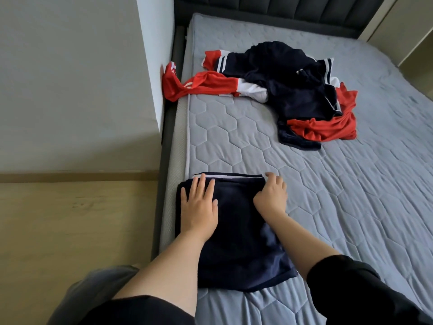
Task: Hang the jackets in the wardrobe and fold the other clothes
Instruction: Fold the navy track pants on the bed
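A folded navy garment [236,240] with a white stripe along its far edge lies near the left edge of the grey quilted mattress [351,195]. My left hand [199,205] lies flat on its far left part, fingers straight and spread. At the far right corner of the garment my right hand [271,194] rests with its fingers bent over the edge. Farther up the bed sits a loose heap of navy, red and white clothes [297,90], with one red sleeve [178,83] hanging over the left side of the bed.
A white wall [70,78] and a wooden floor [70,231] lie to the left of the dark bed frame [164,160]. A dark padded headboard [281,10] closes the far end. Bare mattress stretches to the right.
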A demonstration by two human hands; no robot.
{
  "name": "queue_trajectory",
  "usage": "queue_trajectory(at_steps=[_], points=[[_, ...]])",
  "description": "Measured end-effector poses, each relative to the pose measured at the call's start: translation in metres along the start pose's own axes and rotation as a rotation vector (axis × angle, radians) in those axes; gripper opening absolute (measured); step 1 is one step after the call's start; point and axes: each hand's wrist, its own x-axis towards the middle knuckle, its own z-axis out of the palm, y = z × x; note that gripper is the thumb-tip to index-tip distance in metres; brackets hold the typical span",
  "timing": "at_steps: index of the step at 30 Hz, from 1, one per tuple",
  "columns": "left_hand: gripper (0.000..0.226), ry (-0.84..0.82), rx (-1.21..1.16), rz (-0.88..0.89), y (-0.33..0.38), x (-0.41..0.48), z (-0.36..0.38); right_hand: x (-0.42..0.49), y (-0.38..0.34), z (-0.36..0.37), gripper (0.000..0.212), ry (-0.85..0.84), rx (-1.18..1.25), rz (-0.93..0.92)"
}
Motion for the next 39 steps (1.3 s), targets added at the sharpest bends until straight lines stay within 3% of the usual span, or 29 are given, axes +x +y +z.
queue_trajectory(at_steps=[2, 4, 7, 11, 13, 18, 22, 25, 28, 31, 33, 36, 37, 39], points=[[0.050, 0.155, -0.154, -0.146, 0.001, 0.012, -0.009, 0.005, -0.011, -0.002, 0.054, 0.015, 0.047, -0.143], [0.047, 0.152, -0.329, -0.310, -0.007, 0.027, -0.017, 0.008, -0.024, 0.001, 0.046, -0.072, 0.058, -0.269], [0.048, -0.096, -0.601, -0.467, -0.021, 0.052, -0.032, 0.013, -0.045, 0.011, 0.043, -0.230, -0.054, -0.368], [0.048, -0.350, -0.728, -0.338, -0.028, 0.069, -0.050, 0.020, -0.064, 0.015, 0.033, -0.370, -0.057, -0.353], [0.018, -0.335, -0.687, -0.296, -0.030, 0.070, -0.051, 0.019, -0.068, 0.012, 0.026, -0.401, 0.024, -0.351], [0.043, -0.355, -0.442, -0.215, -0.039, 0.075, -0.048, 0.017, -0.061, 0.015, 0.042, -0.238, -0.299, -0.495], [0.051, -0.197, -0.191, -0.112, -0.053, 0.075, -0.041, 0.017, -0.058, 0.025, 0.048, -0.067, -0.448, -0.487], [0.051, -0.030, -0.024, -0.116, -0.050, 0.069, -0.031, 0.021, -0.061, 0.031, 0.047, -0.054, -0.502, -0.455], [0.038, 0.083, 0.083, -0.081, -0.050, 0.064, -0.032, 0.023, -0.060, 0.031, 0.040, -0.032, -0.461, -0.469], [0.025, 0.108, 0.164, -0.012, -0.053, 0.067, -0.044, 0.017, -0.039, 0.018, 0.030, 0.153, -0.247, -0.506], [0.015, 0.200, 0.132, 0.133, -0.040, 0.066, -0.057, 0.008, -0.015, 0.006, 0.035, 0.252, -0.084, -0.370], [0.009, 0.291, 0.110, 0.549, 0.005, 0.051, -0.058, -0.008, 0.020, -0.004, 0.044, 0.061, 0.247, 0.066], [0.004, 0.252, 0.142, 0.678, 0.021, 0.042, -0.053, -0.010, 0.027, -0.006, 0.044, -0.047, 0.377, 0.209], [0.021, 0.027, 0.264, 0.744, 0.050, 0.023, -0.037, -0.013, 0.039, -0.014, 0.047, -0.222, 0.490, 0.358]])
